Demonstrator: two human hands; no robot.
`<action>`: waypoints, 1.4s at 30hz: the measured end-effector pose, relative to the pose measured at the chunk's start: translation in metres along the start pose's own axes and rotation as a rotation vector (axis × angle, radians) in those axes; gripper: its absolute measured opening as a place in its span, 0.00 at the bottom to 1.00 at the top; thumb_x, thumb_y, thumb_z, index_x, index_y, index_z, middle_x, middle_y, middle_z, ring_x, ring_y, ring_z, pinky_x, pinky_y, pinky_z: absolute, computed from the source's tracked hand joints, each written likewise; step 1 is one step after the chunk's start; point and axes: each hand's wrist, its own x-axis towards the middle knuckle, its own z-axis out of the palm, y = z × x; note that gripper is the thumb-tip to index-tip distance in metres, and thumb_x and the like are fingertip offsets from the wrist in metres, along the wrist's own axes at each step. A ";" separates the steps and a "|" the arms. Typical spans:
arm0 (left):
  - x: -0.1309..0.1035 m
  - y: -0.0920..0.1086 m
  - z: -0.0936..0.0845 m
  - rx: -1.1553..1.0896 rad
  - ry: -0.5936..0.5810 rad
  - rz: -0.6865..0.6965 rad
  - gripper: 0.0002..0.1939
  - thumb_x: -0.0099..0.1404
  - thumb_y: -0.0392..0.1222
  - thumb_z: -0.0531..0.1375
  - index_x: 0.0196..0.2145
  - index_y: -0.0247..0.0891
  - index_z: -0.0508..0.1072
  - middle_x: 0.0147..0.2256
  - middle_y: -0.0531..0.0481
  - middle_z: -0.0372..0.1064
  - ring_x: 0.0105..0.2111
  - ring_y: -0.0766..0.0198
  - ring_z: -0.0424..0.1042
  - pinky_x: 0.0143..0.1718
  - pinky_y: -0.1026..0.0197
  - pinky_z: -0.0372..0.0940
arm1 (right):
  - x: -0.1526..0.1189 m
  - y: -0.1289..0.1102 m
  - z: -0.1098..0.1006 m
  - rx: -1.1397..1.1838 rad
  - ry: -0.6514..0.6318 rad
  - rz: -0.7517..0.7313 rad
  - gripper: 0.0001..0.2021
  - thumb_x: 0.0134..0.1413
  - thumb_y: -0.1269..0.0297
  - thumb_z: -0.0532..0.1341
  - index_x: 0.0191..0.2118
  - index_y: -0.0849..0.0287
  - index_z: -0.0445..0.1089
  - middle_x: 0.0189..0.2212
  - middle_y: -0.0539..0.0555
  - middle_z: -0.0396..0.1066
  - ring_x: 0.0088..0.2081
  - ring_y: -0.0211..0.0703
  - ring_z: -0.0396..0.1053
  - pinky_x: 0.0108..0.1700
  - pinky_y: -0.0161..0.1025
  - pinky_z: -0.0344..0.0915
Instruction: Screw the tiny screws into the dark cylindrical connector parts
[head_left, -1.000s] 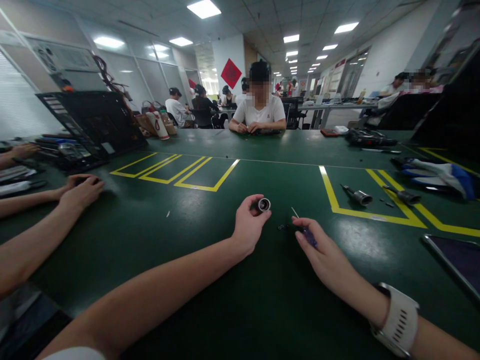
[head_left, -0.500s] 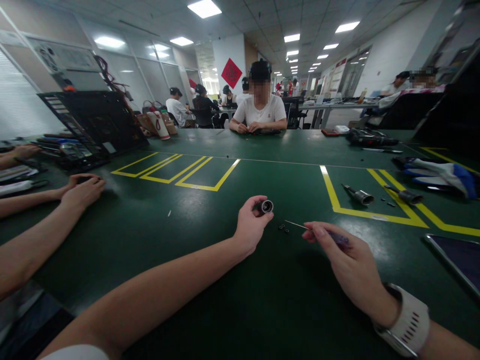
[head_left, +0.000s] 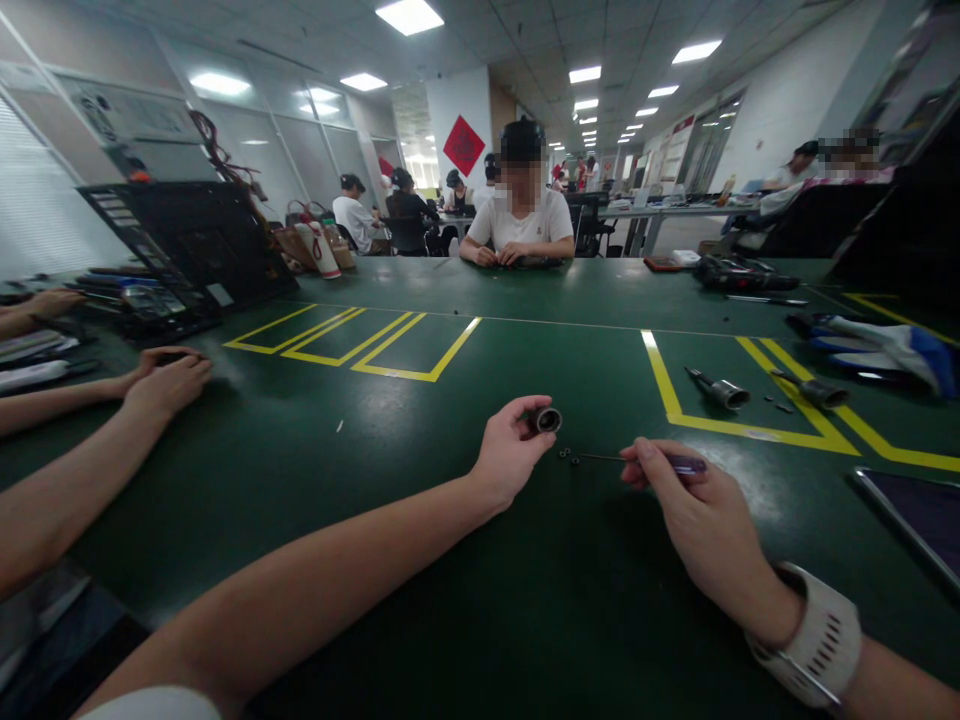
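Observation:
Between the thumb and fingers of my left hand [head_left: 512,452] is a short dark metal cylinder [head_left: 548,420], its hollow round end turned toward me. My right hand [head_left: 686,500] grips a thin screwdriver [head_left: 686,465] by its purple translucent handle. Its slender shaft points left, and the tip is at or very near several small dark rings [head_left: 570,457] lying on the green table top [head_left: 420,620]. These rings sit just below and right of the cylinder. Whether the tip touches one I cannot tell.
Right of my hands, two metal socket-like parts with stems [head_left: 726,393] lie by yellow tape [head_left: 765,437] with tiny dark pieces. Farther right are gloves [head_left: 892,350] and a dark-screened device [head_left: 915,515]. A co-worker's hands [head_left: 169,385] are at left; another person [head_left: 521,225] sits opposite.
My right hand has shifted slightly right, and the screwdriver tip has dropped toward the small rings. My left hand has moved a little right and down with the cylinder, which is tilted differently.

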 end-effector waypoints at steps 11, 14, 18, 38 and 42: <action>-0.001 0.002 0.000 0.010 -0.005 -0.009 0.21 0.52 0.23 0.60 0.44 0.35 0.69 0.42 0.46 0.71 0.43 0.61 0.71 0.50 0.51 0.65 | -0.001 -0.003 0.000 -0.025 -0.029 -0.022 0.19 0.54 0.49 0.53 0.31 0.59 0.71 0.25 0.54 0.72 0.29 0.46 0.71 0.29 0.42 0.66; -0.001 0.001 0.000 0.005 -0.011 -0.008 0.21 0.53 0.23 0.60 0.44 0.35 0.69 0.42 0.46 0.71 0.43 0.61 0.72 0.50 0.51 0.65 | -0.002 -0.002 -0.001 -0.103 -0.048 -0.057 0.18 0.56 0.50 0.52 0.31 0.59 0.71 0.24 0.54 0.73 0.27 0.46 0.71 0.25 0.40 0.64; 0.000 -0.002 -0.002 0.012 -0.027 -0.002 0.22 0.53 0.24 0.61 0.45 0.35 0.69 0.42 0.46 0.72 0.43 0.61 0.72 0.50 0.51 0.65 | 0.000 -0.008 -0.006 -0.250 -0.036 -0.178 0.18 0.57 0.52 0.51 0.26 0.57 0.70 0.19 0.51 0.70 0.21 0.42 0.68 0.21 0.37 0.59; -0.005 -0.004 -0.002 0.052 -0.119 0.095 0.20 0.54 0.29 0.60 0.46 0.34 0.70 0.44 0.43 0.70 0.42 0.60 0.72 0.46 0.53 0.68 | -0.010 0.000 0.000 -0.206 -0.119 -0.591 0.08 0.59 0.65 0.55 0.43 0.55 0.68 0.35 0.53 0.73 0.37 0.41 0.71 0.37 0.38 0.68; -0.007 -0.002 -0.001 0.059 -0.122 0.108 0.19 0.54 0.28 0.60 0.45 0.33 0.70 0.42 0.43 0.71 0.41 0.61 0.73 0.46 0.54 0.68 | -0.009 0.002 0.002 -0.228 -0.118 -0.590 0.09 0.59 0.64 0.55 0.43 0.55 0.69 0.36 0.53 0.74 0.37 0.42 0.72 0.38 0.40 0.69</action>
